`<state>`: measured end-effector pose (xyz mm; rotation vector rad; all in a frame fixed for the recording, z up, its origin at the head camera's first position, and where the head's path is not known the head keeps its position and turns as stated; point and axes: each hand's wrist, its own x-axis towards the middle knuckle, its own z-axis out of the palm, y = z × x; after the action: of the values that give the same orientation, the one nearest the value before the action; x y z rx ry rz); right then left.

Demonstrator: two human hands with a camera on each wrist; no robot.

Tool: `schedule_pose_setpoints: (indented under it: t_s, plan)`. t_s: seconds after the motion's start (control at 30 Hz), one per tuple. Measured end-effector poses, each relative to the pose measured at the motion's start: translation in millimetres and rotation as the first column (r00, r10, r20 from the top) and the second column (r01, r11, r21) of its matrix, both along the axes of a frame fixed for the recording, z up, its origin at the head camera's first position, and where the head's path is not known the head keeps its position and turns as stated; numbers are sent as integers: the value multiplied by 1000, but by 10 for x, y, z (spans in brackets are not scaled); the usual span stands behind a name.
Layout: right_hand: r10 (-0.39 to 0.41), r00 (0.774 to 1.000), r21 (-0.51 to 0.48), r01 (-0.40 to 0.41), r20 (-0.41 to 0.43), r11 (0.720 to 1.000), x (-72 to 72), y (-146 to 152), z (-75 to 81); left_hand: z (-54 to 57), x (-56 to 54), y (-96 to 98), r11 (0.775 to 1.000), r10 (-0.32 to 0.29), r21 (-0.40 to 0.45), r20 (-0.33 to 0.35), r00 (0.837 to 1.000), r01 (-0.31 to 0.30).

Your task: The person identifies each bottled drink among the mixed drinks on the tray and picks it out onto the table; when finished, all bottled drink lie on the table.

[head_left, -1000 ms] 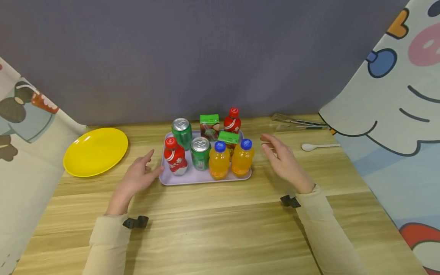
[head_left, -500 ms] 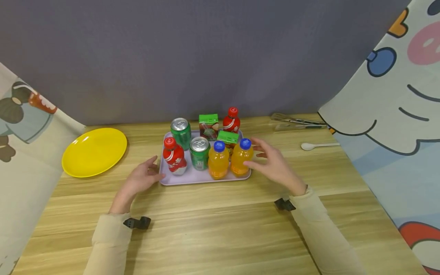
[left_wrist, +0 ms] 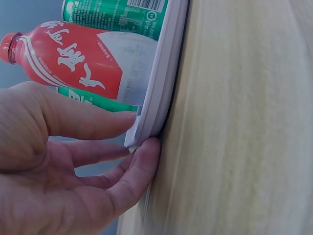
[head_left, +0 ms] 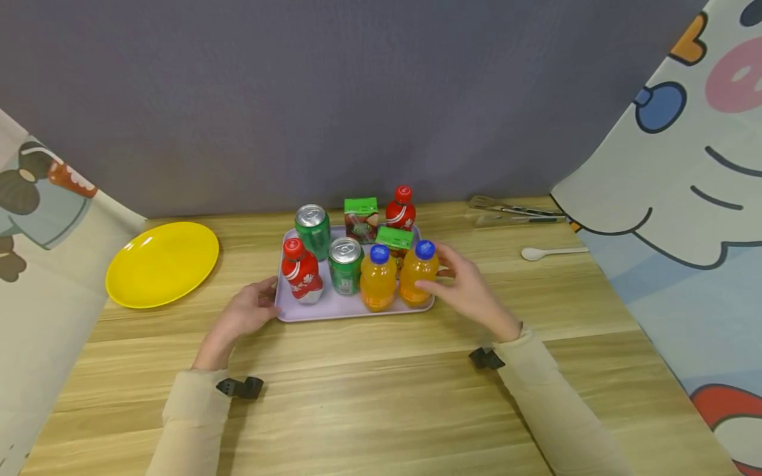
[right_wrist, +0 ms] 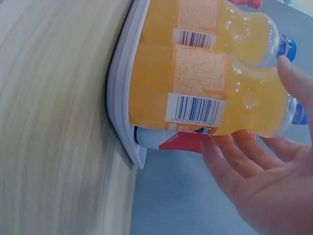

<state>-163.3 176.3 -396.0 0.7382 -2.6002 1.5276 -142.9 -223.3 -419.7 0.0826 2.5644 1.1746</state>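
A lilac tray (head_left: 333, 308) bears several drinks. My left hand (head_left: 251, 311) pinches its left edge, thumb at the rim (left_wrist: 155, 110) and fingertips low at the outer side. Closest to that hand stands a red-labelled bottle (head_left: 302, 274). At the tray's right end, my right hand (head_left: 467, 291) grips an upright orange drink bottle (head_left: 417, 277) with a blue cap. Its thumb lies across the front; the fingers reach round the far side, their tips partly hidden in the right wrist view. A second orange drink bottle (head_left: 378, 284) is beside it.
Also on the tray are green cans (head_left: 345, 268) and small green-topped drink cartons (head_left: 360, 221); another red bottle (head_left: 401, 210) stands at the back. A yellow plate (head_left: 163, 264) lies left, a white spoon (head_left: 536, 253) and kitchen utensils (head_left: 512, 208) right. A grey wall backs the table.
My right hand has moved left from beside the tray to the orange drink bottle. The left hand has come in against the tray's left edge. Tray and drinks look unmoved.
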Motion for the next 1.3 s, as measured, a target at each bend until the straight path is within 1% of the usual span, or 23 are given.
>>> schedule_pose_setpoints:
  t_s: [0.17,0.33,0.57,0.7,0.93,1.07,1.3]
  plan:
    - [-15,1000,-2,15,-6,1000,-13,-7,-27,-30,-8,-12,1000,-16,-11,-24,1000,16]
    - [-26,1000,-1,26,0,1000,-5,-14,-28,-42,-7,-14,1000,-13,-4,-20,1000,13]
    - [-39,999,8,39,-16,999,-13,-28,-41,-33,-5,1,1000,-2,-17,-6,1000,2]
    - [-38,999,0,38,2,999,-30,-47,-26,-30,-8,2,1000,6,-12,4,1000,-5]
    - [-39,999,-4,39,20,999,-42,-59,8,-22,-2,6,1000,10,-11,-8,1000,-10]
    - [-47,998,-21,47,29,999,-44,-51,25,-20,-2,8,1000,11,-9,3,1000,-11]
    - [-65,997,-88,69,46,994,93,-79,382,-44,-21,0,1000,14,-11,13,1000,-14]
